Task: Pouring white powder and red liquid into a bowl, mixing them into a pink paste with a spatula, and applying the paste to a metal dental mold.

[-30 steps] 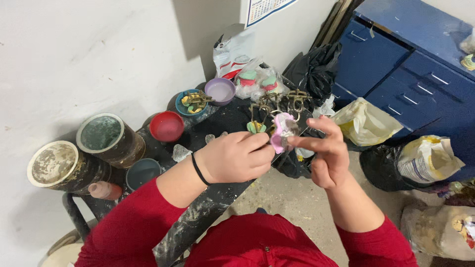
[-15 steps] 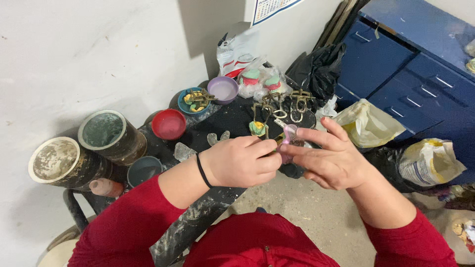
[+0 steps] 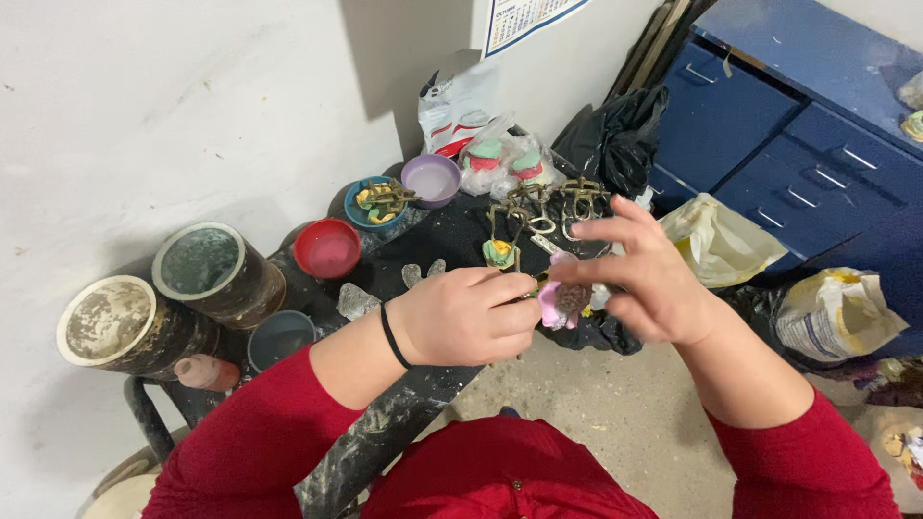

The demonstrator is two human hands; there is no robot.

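Left hand point(image 3: 466, 317) is curled closed at the front edge of the black, paint-spattered work table point(image 3: 385, 432), fingers gripping the base of a small pink flower-shaped moulded piece point(image 3: 562, 300) — what exactly the fingers pinch is hidden. Right hand point(image 3: 644, 284) meets it from the other side: thumb and forefinger close on the pink piece, the remaining fingers spread loose above it. The piece sits between both hands, just above the table edge. Behind it stand brass-coloured metal hooks point(image 3: 548, 202) and a green-and-yellow moulded flower point(image 3: 499, 253). A red round bowl point(image 3: 328, 247), a lilac bowl point(image 3: 432, 179) and two grimy cylindrical tins point(image 3: 159, 298) lie to the left — well apart from the hands.
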